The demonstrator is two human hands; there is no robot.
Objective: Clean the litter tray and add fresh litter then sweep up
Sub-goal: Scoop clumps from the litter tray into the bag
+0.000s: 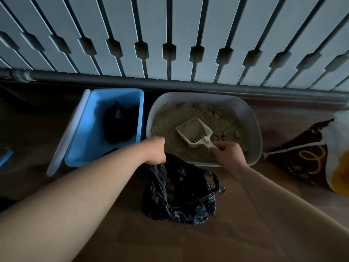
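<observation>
While the right hand (229,154) closes its fingers round the handle of the cream scoop (195,133), the slotted blade lies flat on the litter (204,118), loaded with a thin layer of grains, near the middle of the grey litter tray (255,129). That tray sits on the wooden floor (245,214) against the pipe (170,84) running under the white slatted radiator cover (170,35). Lumps of litter show toward the tray's right side, just beyond the scoop.

Over on the other side, the left hand (154,152) is clenched on the rim of the black plastic bag (179,191), pinching it up at the tray's near left corner. The bag slumps open on the floor in front of the tray's near edge, touching it, one loop handle flopped out to the right, and a few clumps are visible inside. A few stray grains (231,190) dot the floor just right of the bag.

Left of the tray, just beside it, stands a blue bin (79,152) with a dark bag (119,125) inside and a pale lid (66,133) leaning along its left wall. Off to the right, well apart from the tray, lies a dark brown sack (302,159) with yellow lettering, and a white and yellow container (338,152) at the frame edge.
</observation>
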